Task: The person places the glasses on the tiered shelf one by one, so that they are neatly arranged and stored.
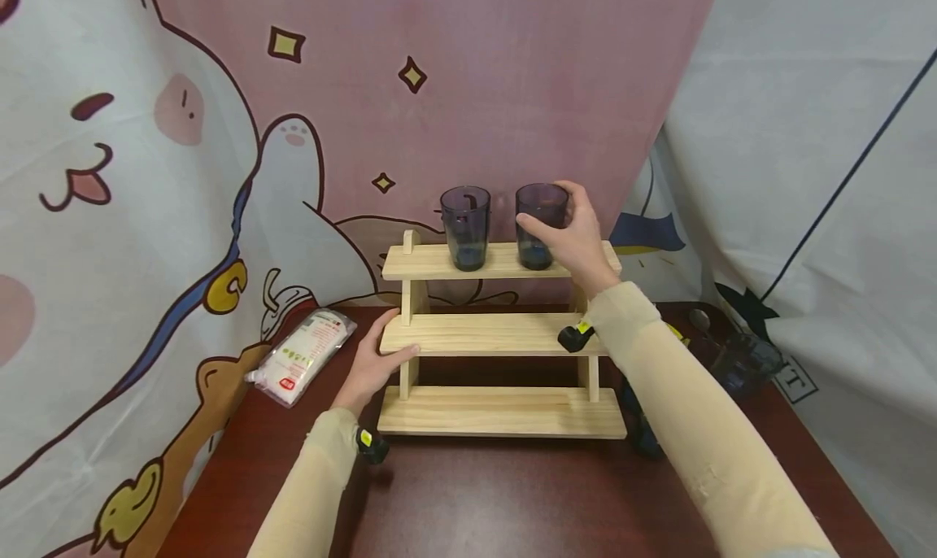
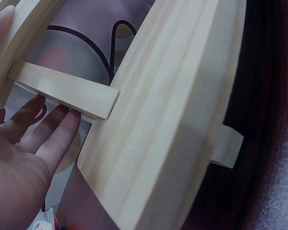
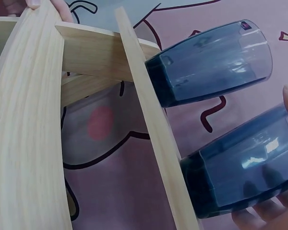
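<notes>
A three-tier wooden display stand [image 1: 498, 411], of pale wood with visible grain, is placed upright on a dark red-brown table [image 1: 512, 501]; the surface of the table is smooth, and it shows a soft shine in front of the stand. Behind the stand hangs a pink printed cloth [image 1: 527, 78], with a white cartoon cat to the left of the stand and small yellow stars above it; to the right of the stand a white cloth [image 1: 812, 184] hangs in folds, crossed by a dark line.

On the top tier of the stand are two blue-purple tinted glass tumblers, both upright and apart from each other; the left tumbler [image 1: 466, 226] stands free, while the right tumbler [image 1: 543, 204] has its base against the board and is clasped by the right hand [image 1: 581, 237], the thumb in front and the fingers around the far side. The left hand [image 1: 368, 371] holds the left end of the stand's middle tier, its fingertips touching the upright there.

Left of the stand lies a white plastic packet [image 1: 303, 356] with red print; right of the stand are a spoon [image 1: 700, 320] and some dark glassware [image 1: 747, 364], whose exact form I cannot tell.
</notes>
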`<act>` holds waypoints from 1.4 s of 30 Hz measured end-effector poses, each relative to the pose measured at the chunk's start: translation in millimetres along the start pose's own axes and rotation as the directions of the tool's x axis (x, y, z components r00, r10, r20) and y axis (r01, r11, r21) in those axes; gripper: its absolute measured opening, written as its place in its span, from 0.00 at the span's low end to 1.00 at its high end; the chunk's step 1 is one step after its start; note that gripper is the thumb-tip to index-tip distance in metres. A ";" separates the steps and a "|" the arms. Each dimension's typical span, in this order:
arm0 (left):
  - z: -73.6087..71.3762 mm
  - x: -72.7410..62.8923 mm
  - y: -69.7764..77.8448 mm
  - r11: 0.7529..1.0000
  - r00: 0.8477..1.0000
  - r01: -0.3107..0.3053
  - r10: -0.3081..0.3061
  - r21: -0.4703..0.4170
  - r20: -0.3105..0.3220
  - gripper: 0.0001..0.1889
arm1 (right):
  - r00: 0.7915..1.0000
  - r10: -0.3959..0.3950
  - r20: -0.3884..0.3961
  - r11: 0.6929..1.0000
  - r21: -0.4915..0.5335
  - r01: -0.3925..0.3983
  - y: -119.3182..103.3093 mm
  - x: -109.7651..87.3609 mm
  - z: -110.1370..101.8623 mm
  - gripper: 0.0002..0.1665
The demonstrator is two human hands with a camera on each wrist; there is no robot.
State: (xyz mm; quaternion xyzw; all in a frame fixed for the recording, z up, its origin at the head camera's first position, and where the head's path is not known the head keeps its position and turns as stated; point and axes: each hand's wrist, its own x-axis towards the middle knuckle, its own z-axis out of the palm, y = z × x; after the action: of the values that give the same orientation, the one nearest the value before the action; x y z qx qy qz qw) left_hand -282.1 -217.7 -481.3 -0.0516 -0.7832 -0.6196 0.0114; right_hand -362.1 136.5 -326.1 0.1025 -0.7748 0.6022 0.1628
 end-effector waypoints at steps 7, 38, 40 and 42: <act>1.0 -0.8 1.3 1.000 1.000 0.008 -0.008 0.001 0.006 0.45 | 1.000 -0.010 -0.026 0.998 -0.056 0.008 0.1 -2.4 2.6 0.52; 1.7 -1.2 -0.6 0.999 1.000 0.011 -0.011 -0.044 0.006 0.45 | 0.995 0.013 0.100 0.989 -0.145 0.002 6.7 -30.5 -52.6 0.59; 0.9 -1.1 -0.4 0.999 1.000 0.012 -0.011 -0.041 0.005 0.45 | 0.994 0.009 0.105 0.988 -0.151 0.007 7.4 -35.8 -60.0 0.59; 0.1 -1.2 0.1 0.999 1.000 0.012 -0.012 -0.033 0.004 0.45 | 0.994 0.008 0.105 0.987 -0.159 0.008 6.9 -41.9 -67.2 0.58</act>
State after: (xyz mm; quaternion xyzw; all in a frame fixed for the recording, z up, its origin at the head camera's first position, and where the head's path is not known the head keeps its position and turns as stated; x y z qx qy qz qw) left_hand -280.9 -217.6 -481.3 -0.0482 -0.7732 -0.6323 0.0054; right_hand -317.1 201.7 -333.2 0.1208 -0.8279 0.5322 0.1294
